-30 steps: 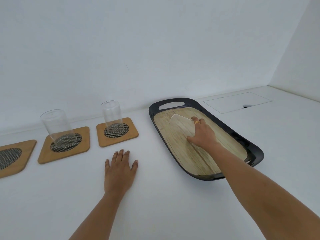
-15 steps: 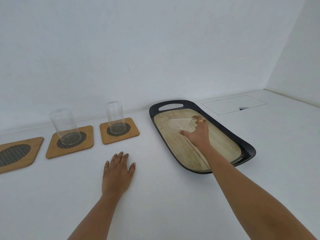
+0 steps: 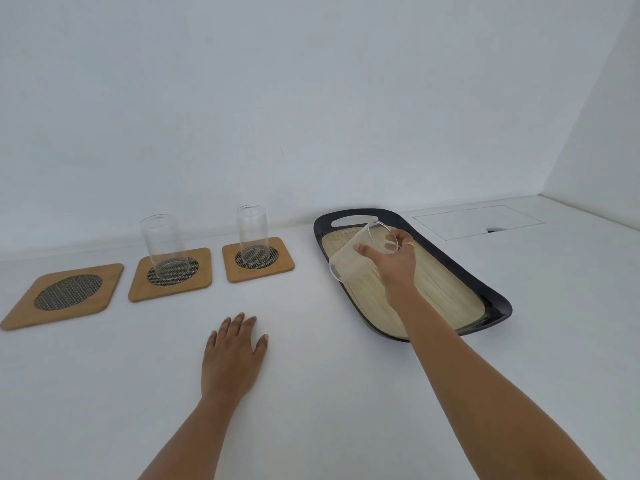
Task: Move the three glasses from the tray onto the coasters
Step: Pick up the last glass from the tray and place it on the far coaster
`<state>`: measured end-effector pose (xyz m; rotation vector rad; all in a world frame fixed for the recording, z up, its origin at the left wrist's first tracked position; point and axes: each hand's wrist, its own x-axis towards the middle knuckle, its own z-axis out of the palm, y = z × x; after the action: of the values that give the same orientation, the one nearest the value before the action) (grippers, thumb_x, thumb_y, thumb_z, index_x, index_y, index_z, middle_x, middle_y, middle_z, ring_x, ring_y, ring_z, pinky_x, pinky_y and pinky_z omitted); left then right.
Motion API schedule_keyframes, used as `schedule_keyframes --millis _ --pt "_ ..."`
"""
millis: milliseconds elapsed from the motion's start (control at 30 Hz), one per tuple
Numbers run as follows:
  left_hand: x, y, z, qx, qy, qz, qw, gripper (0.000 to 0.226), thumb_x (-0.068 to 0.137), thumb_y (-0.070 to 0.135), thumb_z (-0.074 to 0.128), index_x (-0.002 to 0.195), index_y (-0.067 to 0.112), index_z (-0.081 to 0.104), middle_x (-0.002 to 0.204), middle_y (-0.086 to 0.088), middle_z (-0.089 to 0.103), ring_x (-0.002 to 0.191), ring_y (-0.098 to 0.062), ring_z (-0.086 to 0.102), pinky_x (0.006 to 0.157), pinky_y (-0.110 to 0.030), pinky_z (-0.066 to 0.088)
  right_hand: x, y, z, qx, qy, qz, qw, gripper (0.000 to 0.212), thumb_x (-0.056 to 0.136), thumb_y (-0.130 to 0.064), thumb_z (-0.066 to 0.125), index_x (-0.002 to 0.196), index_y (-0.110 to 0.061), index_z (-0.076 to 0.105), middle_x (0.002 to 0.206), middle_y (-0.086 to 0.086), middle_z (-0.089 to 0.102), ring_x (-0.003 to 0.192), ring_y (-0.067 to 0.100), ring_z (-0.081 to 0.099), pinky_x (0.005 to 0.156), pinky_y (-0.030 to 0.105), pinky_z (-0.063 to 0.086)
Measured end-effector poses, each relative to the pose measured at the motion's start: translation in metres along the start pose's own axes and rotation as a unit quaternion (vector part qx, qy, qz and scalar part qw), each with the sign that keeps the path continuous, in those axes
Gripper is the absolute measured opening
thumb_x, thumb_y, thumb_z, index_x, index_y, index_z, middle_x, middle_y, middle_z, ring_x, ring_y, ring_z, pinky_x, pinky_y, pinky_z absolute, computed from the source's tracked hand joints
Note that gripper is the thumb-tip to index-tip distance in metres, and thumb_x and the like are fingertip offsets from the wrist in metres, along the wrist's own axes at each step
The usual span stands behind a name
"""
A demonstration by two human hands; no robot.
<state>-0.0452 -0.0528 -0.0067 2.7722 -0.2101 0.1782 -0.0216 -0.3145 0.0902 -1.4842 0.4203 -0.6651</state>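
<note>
Three wooden coasters with dark mesh centres lie in a row at the left. The left coaster (image 3: 65, 294) is bare. A clear glass (image 3: 163, 245) stands on the middle coaster (image 3: 171, 277), and another glass (image 3: 252, 234) stands on the right coaster (image 3: 258, 259). My right hand (image 3: 394, 263) grips a third clear glass (image 3: 353, 259), tilted and lifted above the left part of the black-rimmed tray (image 3: 491, 294). My left hand (image 3: 235, 355) rests flat on the white counter, fingers spread, holding nothing.
A white wall runs along the back and the right side. A rectangular flush hatch (image 3: 478, 221) with a small notch is set in the counter behind the tray.
My right hand has lifted the third glass off the tray's wooden floor and tilted it toward the left. The left hand has stayed flat on the counter.
</note>
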Motion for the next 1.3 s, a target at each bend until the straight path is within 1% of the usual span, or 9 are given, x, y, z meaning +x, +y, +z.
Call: schedule_keyframes --millis 133,267,433,600,733,867,1000,1167,1300 --pt "-0.012 -0.01 -0.005 -0.007 0.004 -0.01 1.0 0.052 0.097 0.044 0.034 0.145 0.025 0.03 0.156 0.003 0.026 0.146 -0.015 0.018 0.12 -0.035 0.014 -0.019 -0.014 0.009 0.125 -0.074 0.08 0.986 0.065 0.064 -0.021 0.082 0.113 -0.03 0.04 0.108 -0.006 0.054 0.094 0.012 0.053 0.07 0.03 0.043" --pt "-0.02 -0.022 -0.012 -0.01 -0.001 -0.016 1.0 0.052 0.097 0.045 0.033 0.145 0.026 0.029 0.157 0.002 0.024 0.146 -0.018 0.015 0.12 -0.034 0.014 -0.043 -0.019 0.018 0.161 -0.11 0.106 0.975 0.066 0.062 -0.028 0.081 0.116 -0.032 0.042 0.1 -0.015 0.059 0.109 0.016 0.053 0.08 0.04 0.044" --pt "-0.033 -0.041 -0.021 -0.002 -0.013 -0.02 1.0 0.053 0.097 0.047 0.031 0.146 0.029 0.026 0.158 0.003 0.021 0.147 -0.018 0.013 0.12 -0.033 0.012 -0.071 -0.018 0.041 0.202 -0.09 0.158 0.962 0.066 0.073 -0.024 0.078 0.128 -0.016 0.043 0.121 -0.002 0.059 0.121 0.018 0.052 0.09 0.048 0.047" --pt "-0.047 -0.062 -0.032 0.014 -0.025 -0.036 0.999 0.054 0.097 0.049 0.029 0.147 0.03 0.023 0.158 0.003 0.017 0.147 -0.017 0.009 0.12 -0.036 0.01 -0.1 -0.014 0.063 0.234 -0.145 0.209 0.939 0.062 0.079 -0.057 0.061 0.133 -0.034 0.04 0.129 -0.006 0.052 0.12 0.018 0.05 0.076 0.048 0.05" --pt "-0.053 -0.069 -0.039 0.025 -0.04 -0.048 0.998 0.056 0.096 0.051 0.028 0.147 0.029 0.021 0.159 0.002 0.014 0.148 -0.017 0.007 0.12 -0.04 0.009 -0.112 -0.005 0.08 0.311 -0.192 0.282 0.887 0.075 0.074 -0.078 0.042 0.137 -0.039 0.03 0.128 0.002 0.053 0.116 0.028 0.055 0.083 0.061 0.047" --pt "-0.059 -0.09 -0.05 0.035 -0.035 -0.076 0.996 0.059 0.096 0.051 0.029 0.147 0.023 0.021 0.159 0.001 0.014 0.147 -0.017 0.008 0.119 -0.043 0.011 -0.132 -0.002 0.103 0.317 -0.238 0.335 0.855 0.076 0.078 -0.059 0.061 0.139 -0.028 0.026 0.125 0.007 0.05 0.114 0.031 0.055 0.078 0.057 0.052" --pt "-0.059 -0.122 -0.067 0.016 -0.021 -0.128 0.991 0.061 0.096 0.05 0.03 0.147 0.018 0.02 0.159 -0.001 0.014 0.147 -0.019 0.008 0.119 -0.047 0.012 -0.15 -0.002 0.132 0.285 -0.286 0.331 0.853 0.023 0.084 -0.027 0.065 0.101 -0.014 0.056 0.115 0.01 0.048 0.099 0.025 0.056 0.066 0.044 0.059" --pt "-0.062 -0.162 -0.084 0.021 -0.009 -0.178 0.984 0.061 0.096 0.05 0.029 0.147 0.017 0.02 0.159 -0.002 0.013 0.148 -0.019 0.006 0.118 -0.051 0.012 -0.165 -0.005 0.168 0.232 -0.297 0.365 0.852 0.051 0.079 -0.031 0.069 0.123 -0.012 0.051 0.111 0.011 0.047 0.085 0.026 0.059 0.065 0.036 0.057" --pt "-0.061 -0.186 -0.093 0.028 -0.007 -0.2 0.979 0.061 0.097 0.049 0.029 0.147 0.017 0.019 0.159 -0.002 0.011 0.148 -0.019 0.003 0.117 -0.052 0.01 -0.178 -0.001 0.196 0.224 -0.322 0.366 0.844 0.041 0.08 -0.039 0.068 0.112 -0.018 0.055 0.117 0.01 0.05 0.089 0.025 0.057 0.073 0.038 0.05"
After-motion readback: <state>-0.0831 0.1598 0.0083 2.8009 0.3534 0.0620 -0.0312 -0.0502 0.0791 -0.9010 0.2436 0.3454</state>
